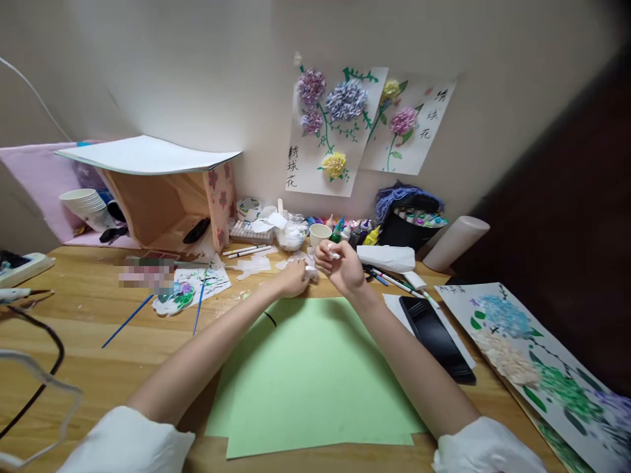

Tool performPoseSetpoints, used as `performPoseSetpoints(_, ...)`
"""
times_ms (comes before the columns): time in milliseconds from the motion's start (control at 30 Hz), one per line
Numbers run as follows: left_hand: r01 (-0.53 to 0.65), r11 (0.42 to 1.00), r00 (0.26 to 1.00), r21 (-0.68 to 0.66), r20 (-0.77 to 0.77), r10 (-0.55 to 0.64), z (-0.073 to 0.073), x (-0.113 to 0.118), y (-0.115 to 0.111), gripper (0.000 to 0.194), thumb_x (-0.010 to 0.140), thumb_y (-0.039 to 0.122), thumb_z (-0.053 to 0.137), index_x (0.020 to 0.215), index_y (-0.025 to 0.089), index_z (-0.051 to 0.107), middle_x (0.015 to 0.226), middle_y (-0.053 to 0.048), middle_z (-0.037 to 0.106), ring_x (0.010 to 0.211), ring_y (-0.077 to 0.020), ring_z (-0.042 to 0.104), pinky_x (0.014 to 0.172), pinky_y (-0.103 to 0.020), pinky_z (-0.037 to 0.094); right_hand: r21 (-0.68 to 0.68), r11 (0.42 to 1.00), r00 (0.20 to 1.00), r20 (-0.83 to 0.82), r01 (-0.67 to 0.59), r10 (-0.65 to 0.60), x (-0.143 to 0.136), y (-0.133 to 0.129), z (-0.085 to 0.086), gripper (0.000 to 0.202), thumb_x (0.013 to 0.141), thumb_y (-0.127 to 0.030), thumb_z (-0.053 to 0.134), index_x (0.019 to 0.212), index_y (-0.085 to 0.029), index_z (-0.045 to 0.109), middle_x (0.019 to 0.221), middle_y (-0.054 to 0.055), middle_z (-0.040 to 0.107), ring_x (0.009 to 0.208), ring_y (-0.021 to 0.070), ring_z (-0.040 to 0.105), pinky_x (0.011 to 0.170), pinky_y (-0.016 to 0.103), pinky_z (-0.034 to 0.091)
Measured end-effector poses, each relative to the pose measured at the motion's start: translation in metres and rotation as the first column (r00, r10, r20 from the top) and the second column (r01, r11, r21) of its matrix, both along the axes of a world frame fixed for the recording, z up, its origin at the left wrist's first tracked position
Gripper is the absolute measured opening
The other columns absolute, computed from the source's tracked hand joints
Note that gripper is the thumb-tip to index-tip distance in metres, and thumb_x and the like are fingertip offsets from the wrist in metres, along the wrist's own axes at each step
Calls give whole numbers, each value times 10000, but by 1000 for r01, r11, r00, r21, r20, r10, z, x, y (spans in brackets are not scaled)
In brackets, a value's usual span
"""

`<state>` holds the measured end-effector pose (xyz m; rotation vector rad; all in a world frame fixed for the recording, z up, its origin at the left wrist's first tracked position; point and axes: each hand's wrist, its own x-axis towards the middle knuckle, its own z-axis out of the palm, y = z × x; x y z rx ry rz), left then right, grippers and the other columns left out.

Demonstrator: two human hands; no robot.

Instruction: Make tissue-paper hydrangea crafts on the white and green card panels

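Observation:
Light green paper sheets (315, 381) lie stacked on the wooden table, below both forearms. My left hand (294, 278) is at the far edge of the green paper, its fingers curled down by a small white piece (311, 271); whether they grip it is hard to see. Raised just to the right, my right hand (340, 266) is closed, with a small white scrap (334, 249) between its fingertips. Behind the hands stands a white paper cup (320, 234). Torn white paper pieces (253, 265) are scattered left of my left hand.
Paint bottles (371, 235), a black pen holder (407, 226) and a white roll (456, 243) line the wall. A black tray (436, 338) and flower picture (537, 368) lie right. Brushes (127, 322), a painted sheet (210, 281) and an open box (162, 203) are left.

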<state>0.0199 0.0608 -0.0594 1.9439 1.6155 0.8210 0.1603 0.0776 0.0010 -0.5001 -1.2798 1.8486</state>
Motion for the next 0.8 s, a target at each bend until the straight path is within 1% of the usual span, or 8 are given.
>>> performPoseSetpoints(167, -50, 999, 994, 8, 102, 48, 21, 6, 0, 312, 782, 280, 483, 1046, 117, 519, 1185, -169, 518, 1171, -294, 424, 1005, -482, 294, 221, 971, 980, 152, 93, -129, 2, 5, 1, 241, 764, -433, 482, 733, -199, 530, 575, -36, 332, 514, 115, 345, 497, 247, 329)
performPoseSetpoints(267, 46, 995, 944, -86, 329, -16, 40, 5, -16, 499, 932, 382, 151, 1039, 92, 542, 1010, -158, 615, 989, -214, 578, 881, -384, 446, 511, 834, 913, 202, 210, -354, -2, 2, -5, 284, 849, -407, 429, 944, -195, 592, 726, 11, 517, 696, 150, 506, 676, 275, 420)
performPoseSetpoints(333, 244, 949, 706, -200, 708, -33, 51, 4, -27, 582, 923, 494, 175, 972, 76, 577, 924, -159, 634, 887, -198, 613, 820, -346, 479, 692, 684, 849, 198, 232, -489, -7, -5, -11, 300, 896, -334, 372, 1081, -208, 572, 957, 60, 598, 926, 186, 545, 840, 311, 415)
performPoseSetpoints(400, 314, 927, 498, -205, 867, 23, 57, 2, -35, 473, 881, 511, 380, 902, 95, 605, 854, -116, 643, 805, -158, 612, 778, -292, 484, 831, 536, 798, 221, 146, -560, -13, -15, -18, 356, 914, -268, 327, 1217, -216, 506, 1173, 88, 571, 1114, 210, 493, 976, 363, 349)
performPoseSetpoints(500, 289, 936, 456, -201, 889, 50, 59, -5, -39, 339, 735, 424, 655, 794, 92, 629, 741, -58, 633, 710, -112, 581, 732, -240, 464, 913, 406, 724, 313, -49, -615, -20, -24, -24, 492, 905, -225, 312, 1396, -198, 294, 1382, 102, 423, 1286, 226, 352, 1095, 461, 175)
performPoseSetpoints(600, 169, 967, 607, -192, 793, 52, 53, -16, -34, 342, 671, 383, 710, 801, 76, 631, 725, -54, 633, 721, -128, 583, 748, -263, 455, 880, 443, 714, 421, -172, -559, -16, -16, -25, 604, 878, -285, 404, 1437, -192, 193, 1465, 100, 295, 1359, 232, 224, 1110, 483, 134)
performPoseSetpoints(667, -9, 986, 738, -169, 663, 121, 46, -24, -27, 295, 740, 347, 632, 872, 83, 612, 799, -72, 642, 767, -152, 594, 765, -296, 462, 826, 528, 708, 494, -199, -505, -5, 1, -24, 550, 861, -318, 454, 1385, -204, 333, 1424, 98, 371, 1332, 235, 287, 1079, 440, 239)
performPoseSetpoints(800, -254, 959, 858, -127, 428, 284, 27, -30, -11, 203, 841, 189, 388, 941, 104, 542, 988, -124, 581, 924, -201, 556, 846, -382, 434, 660, 746, 450, 695, -91, -561, 20, 35, -31, 230, 823, -261, 517, 951, -145, 669, 1030, 141, 663, 968, 260, 600, 858, 385, 434)
